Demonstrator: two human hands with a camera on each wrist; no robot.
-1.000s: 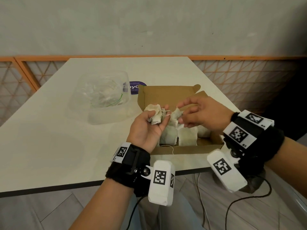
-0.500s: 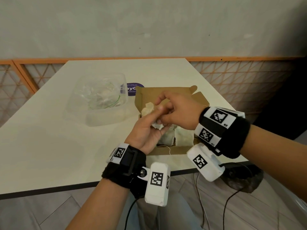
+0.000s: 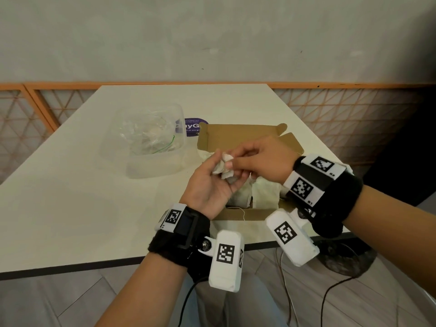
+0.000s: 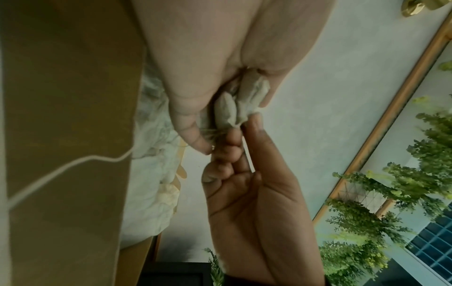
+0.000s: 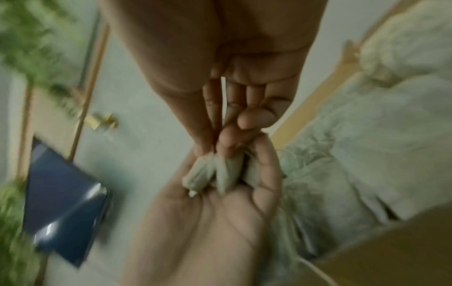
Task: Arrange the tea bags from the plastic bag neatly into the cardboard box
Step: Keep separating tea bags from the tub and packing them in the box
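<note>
From the head camera, the left hand [image 3: 210, 185] lies palm up over the near left part of the open cardboard box [image 3: 240, 135], its fingers curled round a small bunch of crumpled tea bags [image 3: 223, 167]. The right hand [image 3: 262, 159] reaches in from the right, thumb and forefinger closed together on the top of that bunch, the other fingers loosely bent above it. More tea bags [image 3: 264, 192] lie flat in the box beneath both hands, and a white string [image 3: 241, 212] hangs over the box's near wall. The box sits near the table's [image 3: 70, 197] right edge; to its left, toward the middle of the table, stands a clear plastic tub [image 3: 146, 142] with the crinkled plastic bag [image 3: 151, 135] inside it, and a purple round sticker [image 3: 192, 127] shows between tub and box. In the left wrist view, the left hand [image 4: 195, 58] cups the tea bags [image 4: 240, 100] between thumb and fingers, while the fingertips [image 4: 254, 123] of the right hand [image 4: 259, 203] pinch their lower end; the box wall [image 4: 68, 135] and its string [image 4: 68, 166] fill the left side. The right wrist view is blurred: the right hand [image 5: 220, 67] nips the tea bags [image 5: 215, 172] with thumb and fingers pressed together, and the left hand [image 5: 203, 222] holds them from below, above bags lying in the box [image 5: 391, 265].
</note>
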